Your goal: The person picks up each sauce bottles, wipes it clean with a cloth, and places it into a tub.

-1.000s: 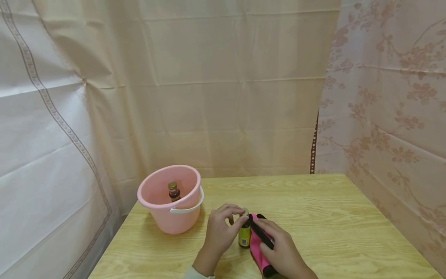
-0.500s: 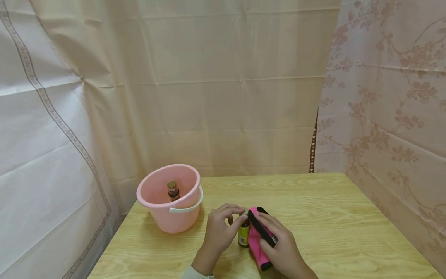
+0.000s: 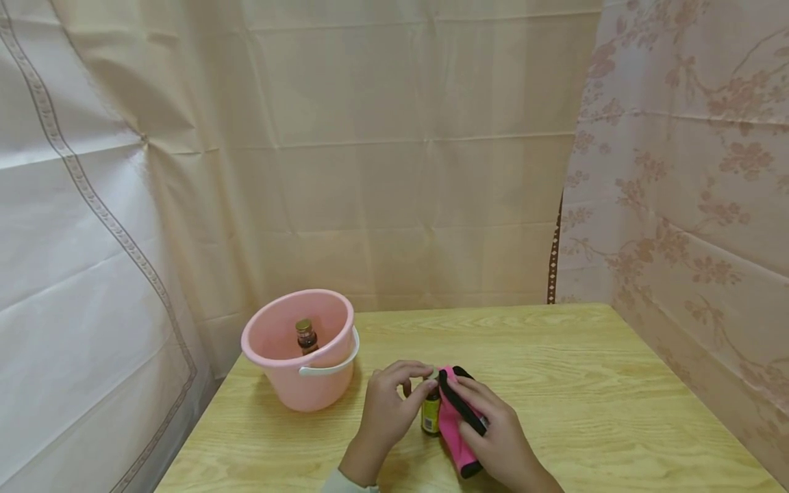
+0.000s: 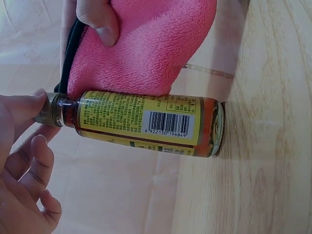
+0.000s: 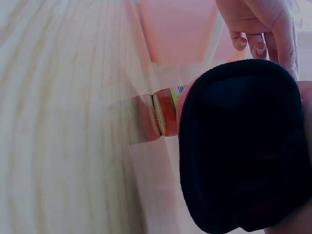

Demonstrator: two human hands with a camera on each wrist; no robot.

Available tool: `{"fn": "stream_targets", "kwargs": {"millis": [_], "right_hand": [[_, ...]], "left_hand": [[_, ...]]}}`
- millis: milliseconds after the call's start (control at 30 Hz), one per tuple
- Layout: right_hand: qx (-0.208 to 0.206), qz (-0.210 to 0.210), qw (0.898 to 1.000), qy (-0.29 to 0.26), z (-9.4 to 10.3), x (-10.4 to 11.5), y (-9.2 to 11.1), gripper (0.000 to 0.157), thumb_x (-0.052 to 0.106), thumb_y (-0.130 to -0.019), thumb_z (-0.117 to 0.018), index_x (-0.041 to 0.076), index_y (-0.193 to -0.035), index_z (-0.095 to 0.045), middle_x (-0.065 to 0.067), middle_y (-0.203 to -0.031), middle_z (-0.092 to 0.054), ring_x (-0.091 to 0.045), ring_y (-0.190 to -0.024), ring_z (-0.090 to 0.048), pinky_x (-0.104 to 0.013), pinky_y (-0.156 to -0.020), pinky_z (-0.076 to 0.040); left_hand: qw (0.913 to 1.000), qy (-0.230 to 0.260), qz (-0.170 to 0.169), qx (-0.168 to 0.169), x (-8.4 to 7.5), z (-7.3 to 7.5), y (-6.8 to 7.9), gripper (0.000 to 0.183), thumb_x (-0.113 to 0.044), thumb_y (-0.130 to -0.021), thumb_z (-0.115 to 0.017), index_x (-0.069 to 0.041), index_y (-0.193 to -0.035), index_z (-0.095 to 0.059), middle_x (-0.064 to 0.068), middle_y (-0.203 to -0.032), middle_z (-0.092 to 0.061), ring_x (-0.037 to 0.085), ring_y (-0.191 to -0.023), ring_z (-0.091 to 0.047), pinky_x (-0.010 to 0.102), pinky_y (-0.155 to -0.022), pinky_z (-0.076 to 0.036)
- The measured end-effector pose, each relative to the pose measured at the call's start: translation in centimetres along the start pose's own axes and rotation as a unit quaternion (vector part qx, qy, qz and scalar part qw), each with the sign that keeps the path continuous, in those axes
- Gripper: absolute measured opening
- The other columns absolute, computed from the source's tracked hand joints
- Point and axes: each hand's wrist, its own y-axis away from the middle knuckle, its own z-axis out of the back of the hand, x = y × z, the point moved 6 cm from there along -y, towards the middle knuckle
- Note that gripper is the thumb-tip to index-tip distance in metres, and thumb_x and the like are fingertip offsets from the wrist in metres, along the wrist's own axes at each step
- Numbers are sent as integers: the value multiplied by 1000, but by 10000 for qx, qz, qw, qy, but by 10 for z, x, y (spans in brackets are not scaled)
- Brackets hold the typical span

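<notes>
My left hand [image 3: 392,402] pinches the cap of a small glass bottle [image 4: 141,122] between thumb and fingertips. The bottle stands upright on the table, with a yellow label, a barcode and reddish contents. Its other fingers curl loosely beside the neck. From the right, my right hand [image 3: 501,433] grips a pink plush cloth [image 4: 141,44] with black trim. That cloth lies against the bottle's side, from the neck down along the label. In the right wrist view, the cloth's dark end [image 5: 243,146] covers most of the bottle; only the base shows.
On the left of the wooden table [image 3: 585,383] stands a pink bucket [image 3: 311,394] with a white handle. Inside it is another dark bottle [image 3: 306,337] with a gold cap. Curtains [image 3: 401,171] hang behind the table and along both sides.
The right hand has slid the cloth upward and slightly left against the bottle, then a touch lower again. The left hand keeps its pinch on the cap, and the bottle stays in place.
</notes>
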Motion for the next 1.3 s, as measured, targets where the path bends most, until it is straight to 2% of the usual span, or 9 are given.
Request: {"fn": "stream_targets", "kwargs": {"millis": [267,400,533,700,767,967,1133,1300], "right_hand": [[72,-219,9995,207,-1,-5,0,73,-10,-82,-76,32,-141,-64,4,-143,-61,-27,-129,-61,-30,-93,-56],[134,-348,9991,205,-2,-7,1,73,-10,-81,-75,31,-140,-65,5,-142,-61,-26,-129,-61,-30,-94,-56],[253,-682,9972,147,-4,-10,2,69,-10,-81,-75,28,-139,-67,6,-141,-62,-24,-129,-60,-29,-94,-56],[537,-1164,9916,172,-8,-19,3,63,-8,-83,-72,26,-136,-69,5,-141,-62,-21,-127,-61,-24,-83,-56],[655,-1213,9901,258,-10,-21,3,61,-7,-84,-72,25,-136,-68,4,-141,-62,-21,-126,-61,-24,-80,-55],[943,-1207,9863,605,-11,-25,5,58,-1,-88,-73,26,-139,-66,4,-141,-63,-22,-130,-59,-28,-88,-55],[1014,-1233,9841,784,-11,-26,5,58,2,-88,-73,28,-140,-65,6,-141,-63,-21,-132,-58,-34,-93,-55],[949,-1205,9848,820,-10,-24,4,60,2,-87,-74,30,-140,-65,8,-140,-63,-18,-129,-59,-32,-90,-55]], "left_hand": [[9999,-40,-129,-2,-1,0,0,17,-31,-91,-81,-24,-106,-81,-14,-104,-77,-6,-64,-52,25,-68,-35],[10000,0,-24,0,-1,0,1,17,-31,-90,-81,-24,-105,-81,-16,-104,-77,-7,-64,-52,26,-69,-35],[10000,-3,9,-65,-3,1,2,16,-28,-89,-83,-24,-104,-81,-16,-103,-77,-5,-63,-53,27,-70,-35],[9999,-32,-38,-146,-3,0,2,16,-27,-88,-84,-22,-102,-81,-14,-104,-77,0,-63,-57,30,-71,-38],[9998,16,-42,-174,-3,0,2,17,-27,-87,-85,-21,-102,-82,-11,-105,-76,1,-63,-56,29,-69,-42],[9997,139,-27,-207,-5,0,2,19,-24,-83,-88,-16,-100,-83,-3,-104,-71,9,-62,-58,24,-55,-47],[9996,111,-2,-243,-7,0,1,20,-21,-81,-90,-16,-99,-83,-5,-101,-69,15,-62,-59,32,-56,-49],[9996,98,44,-249,-6,0,1,21,-23,-81,-90,-16,-99,-83,-7,-99,-70,13,-63,-59,30,-58,-49]]}}
